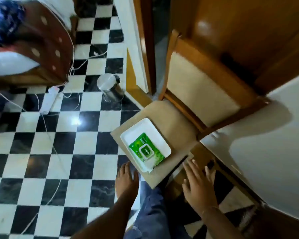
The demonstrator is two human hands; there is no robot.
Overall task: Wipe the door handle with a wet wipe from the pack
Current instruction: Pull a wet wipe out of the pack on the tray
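A green pack of wet wipes (pixel 146 149) lies flat on a white tray (pixel 141 128) on the seat of a wooden chair (pixel 173 118). Its lid looks closed. My left hand (pixel 127 180) hovers just below and left of the tray, fingers stretched out, holding nothing. To the right of the chair seat my right hand (pixel 198 185) is spread out flat, also holding nothing. The brown wooden door (pixel 248 28) stands behind the chair at the upper right; I cannot make out its handle.
A steel pedal bin (pixel 110 87) stands on the black-and-white checkered floor by the door frame (pixel 141 49). A white power strip (pixel 48 100) with trailing cords lies to the left, beside a bed (pixel 33 49). A white wall (pixel 266 144) runs along the right.
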